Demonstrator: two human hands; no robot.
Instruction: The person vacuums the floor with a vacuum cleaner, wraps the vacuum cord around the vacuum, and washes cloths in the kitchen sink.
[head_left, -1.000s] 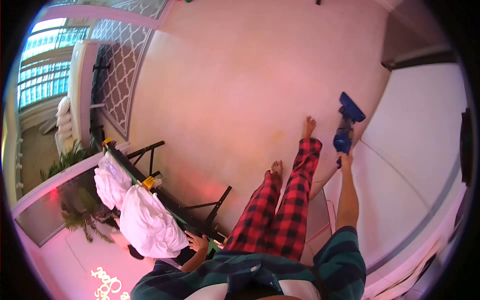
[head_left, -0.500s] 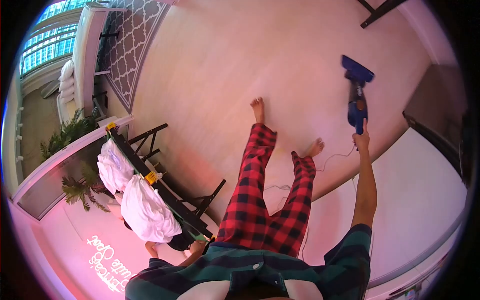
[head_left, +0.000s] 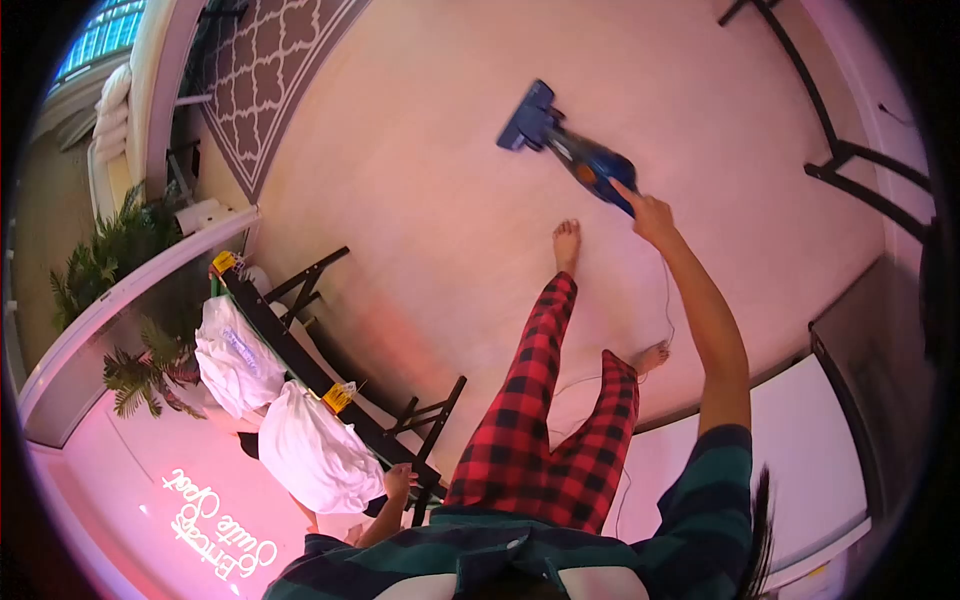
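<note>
Head view: R hand (head_left: 652, 217) grips the rear end of a blue handheld vac (head_left: 596, 170), fingers wrapped round it, arm stretched fwd. Vac is out over the pale floor (head_left: 440, 200), ahead of the feet, tilted w/ its wide nozzle (head_left: 528, 117) pointing up-L in view; can't tell if nozzle touches the floor. Thin cord (head_left: 668, 300) runs from nr the R hand down past the R foot (head_left: 652, 357); L foot (head_left: 566, 240) is further fwd, nearer the vac. L hand (head_left: 402, 483) is low on the L side, by the nr end of a black-edged worktop (head_left: 300, 368), fingers partly bent; can't tell if it's holding or touching anything. White cloth bundles (head_left: 318, 455) sit along that worktop's far side, yellow pcs (head_left: 340, 396) on its edge. Also: patterned rug (head_left: 262, 90) top L, leafy plants (head_left: 120, 255) at L, lit "Suite Spot" sign (head_left: 220, 535) bottom L, white panel (head_left: 800, 440) lower R.
</note>
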